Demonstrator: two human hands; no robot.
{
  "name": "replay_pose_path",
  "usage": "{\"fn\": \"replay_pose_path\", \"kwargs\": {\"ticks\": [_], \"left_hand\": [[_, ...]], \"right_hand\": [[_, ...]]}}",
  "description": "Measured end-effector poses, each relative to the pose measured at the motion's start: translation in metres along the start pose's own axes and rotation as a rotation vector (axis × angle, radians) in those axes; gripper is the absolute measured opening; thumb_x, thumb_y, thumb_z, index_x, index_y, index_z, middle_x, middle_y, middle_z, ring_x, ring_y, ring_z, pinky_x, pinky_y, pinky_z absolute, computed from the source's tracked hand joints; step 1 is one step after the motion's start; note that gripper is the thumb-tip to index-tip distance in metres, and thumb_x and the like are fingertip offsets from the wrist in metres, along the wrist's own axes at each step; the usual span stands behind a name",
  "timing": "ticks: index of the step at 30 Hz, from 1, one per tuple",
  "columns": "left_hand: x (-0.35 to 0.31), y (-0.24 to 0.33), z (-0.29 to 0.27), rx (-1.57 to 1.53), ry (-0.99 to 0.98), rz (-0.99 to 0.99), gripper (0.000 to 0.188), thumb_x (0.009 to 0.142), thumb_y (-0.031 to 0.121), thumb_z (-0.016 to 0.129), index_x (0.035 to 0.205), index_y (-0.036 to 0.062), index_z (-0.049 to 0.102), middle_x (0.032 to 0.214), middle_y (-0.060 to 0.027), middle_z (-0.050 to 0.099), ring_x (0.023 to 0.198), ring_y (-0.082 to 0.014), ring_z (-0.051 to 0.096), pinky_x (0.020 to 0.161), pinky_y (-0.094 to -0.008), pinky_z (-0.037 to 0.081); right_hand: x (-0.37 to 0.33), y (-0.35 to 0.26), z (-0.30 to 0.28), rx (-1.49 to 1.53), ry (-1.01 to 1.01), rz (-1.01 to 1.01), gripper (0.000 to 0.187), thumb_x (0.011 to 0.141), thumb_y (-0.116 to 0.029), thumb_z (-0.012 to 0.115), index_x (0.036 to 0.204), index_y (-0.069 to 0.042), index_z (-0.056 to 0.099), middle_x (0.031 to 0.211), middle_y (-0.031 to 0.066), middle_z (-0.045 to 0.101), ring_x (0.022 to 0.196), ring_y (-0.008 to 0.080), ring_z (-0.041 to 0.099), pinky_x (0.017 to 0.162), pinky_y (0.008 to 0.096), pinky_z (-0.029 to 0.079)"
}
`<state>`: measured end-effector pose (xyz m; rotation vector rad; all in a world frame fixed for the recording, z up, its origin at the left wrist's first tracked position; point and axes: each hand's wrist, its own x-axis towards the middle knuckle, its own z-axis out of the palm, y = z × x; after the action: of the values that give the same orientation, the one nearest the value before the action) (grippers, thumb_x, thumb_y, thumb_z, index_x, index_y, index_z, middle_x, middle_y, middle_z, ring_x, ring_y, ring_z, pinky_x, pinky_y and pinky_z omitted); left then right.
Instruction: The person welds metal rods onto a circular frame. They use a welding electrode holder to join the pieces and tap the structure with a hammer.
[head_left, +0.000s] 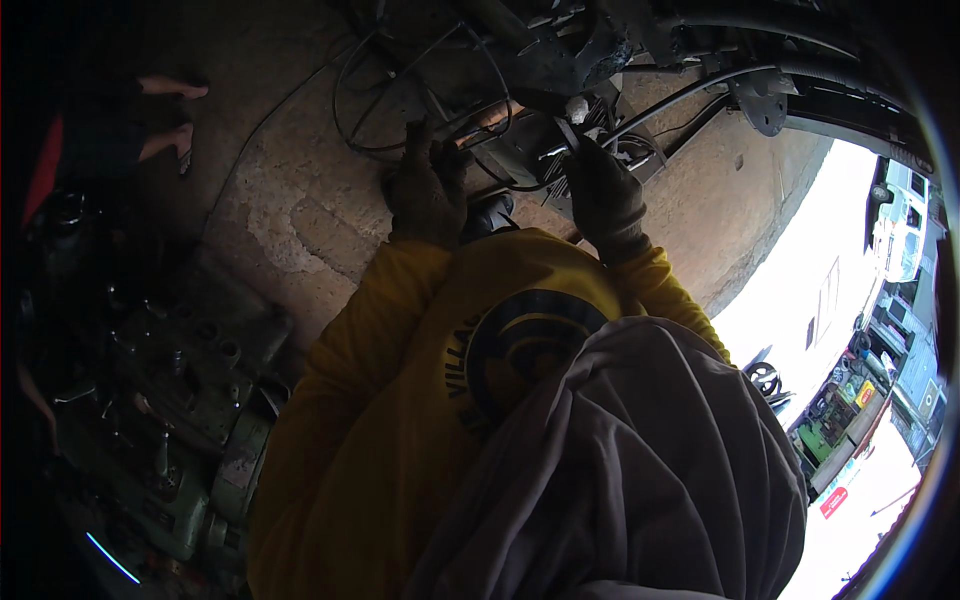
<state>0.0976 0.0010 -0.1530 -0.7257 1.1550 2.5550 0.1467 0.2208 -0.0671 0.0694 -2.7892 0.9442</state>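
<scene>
My left hand [430, 195], in a dark work glove, is raised in front of my body with its fingers bent. Whatever it may grip is lost in the shadow. Just beyond its fingertips lies an orange-brown bar [490, 116], and loops of black cable [345, 125] hang around it. My right hand [605, 190], gloved too, is closed on a flat grey strip [567, 132] that sticks out past the fingers. Beside that hand lies a bundle of thin rods [597, 115], with a pale round lump [577, 108] at its far side.
Overhead at the far right is a dark metal frame [770, 105] with hoses. A greenish machine with levers [165, 470] stands at the left. Another person's bare legs [165, 145] show at the upper left. A thin cable [265, 120] crosses the stained concrete floor [300, 230].
</scene>
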Motion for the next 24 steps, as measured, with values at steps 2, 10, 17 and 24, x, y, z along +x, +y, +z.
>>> {"fn": "replay_pose_path", "kwargs": {"ticks": [2, 10, 17, 24], "left_hand": [[-0.004, 0.009, 0.009, -0.016, -0.096, -0.012, 0.031, 0.091, 0.025, 0.069, 0.11, 0.0084, 0.051, 0.081, -0.0022, 0.051, 0.078, -0.0171, 0.062, 0.075, -0.0335, 0.06], [-0.041, 0.005, -0.057, 0.866, -0.124, 0.451, 0.04, 0.094, 0.011, 0.06, 0.131, -0.0013, 0.048, 0.114, -0.012, 0.056, 0.104, -0.0239, 0.058, 0.086, -0.0325, 0.054], [-0.062, 0.093, -0.016, 0.471, 0.153, 0.429, 0.041, 0.092, 0.004, 0.061, 0.129, -0.0053, 0.047, 0.108, -0.0132, 0.059, 0.11, -0.0251, 0.059, 0.091, -0.0359, 0.051], [-0.055, 0.139, 0.022, 0.77, -0.059, 0.593, 0.058, 0.087, 0.003, 0.067, 0.138, 0.0054, 0.04, 0.126, -0.014, 0.051, 0.112, -0.0237, 0.056, 0.093, -0.0348, 0.052]], "right_hand": [[-0.005, 0.003, 0.001, 0.072, 0.057, 0.066, 0.034, 0.092, -0.017, 0.062, 0.124, -0.006, 0.06, 0.093, 0.0154, 0.068, 0.08, 0.0309, 0.069, 0.067, 0.0366, 0.055], [0.026, 0.055, -0.009, 0.249, 0.264, 0.16, 0.028, 0.093, -0.011, 0.063, 0.119, -0.001, 0.06, 0.096, 0.0088, 0.066, 0.074, 0.0138, 0.061, 0.065, 0.027, 0.051], [0.151, 0.098, -0.034, 0.441, -0.055, 0.47, 0.031, 0.093, -0.025, 0.058, 0.115, -0.004, 0.061, 0.103, 0.009, 0.067, 0.084, 0.0225, 0.065, 0.073, 0.0325, 0.055], [0.225, 0.137, 0.001, -0.593, -0.091, -0.147, 0.015, 0.086, -0.014, 0.06, 0.096, -0.005, 0.066, 0.089, 0.0104, 0.067, 0.084, 0.0259, 0.067, 0.073, 0.0347, 0.053]]}}
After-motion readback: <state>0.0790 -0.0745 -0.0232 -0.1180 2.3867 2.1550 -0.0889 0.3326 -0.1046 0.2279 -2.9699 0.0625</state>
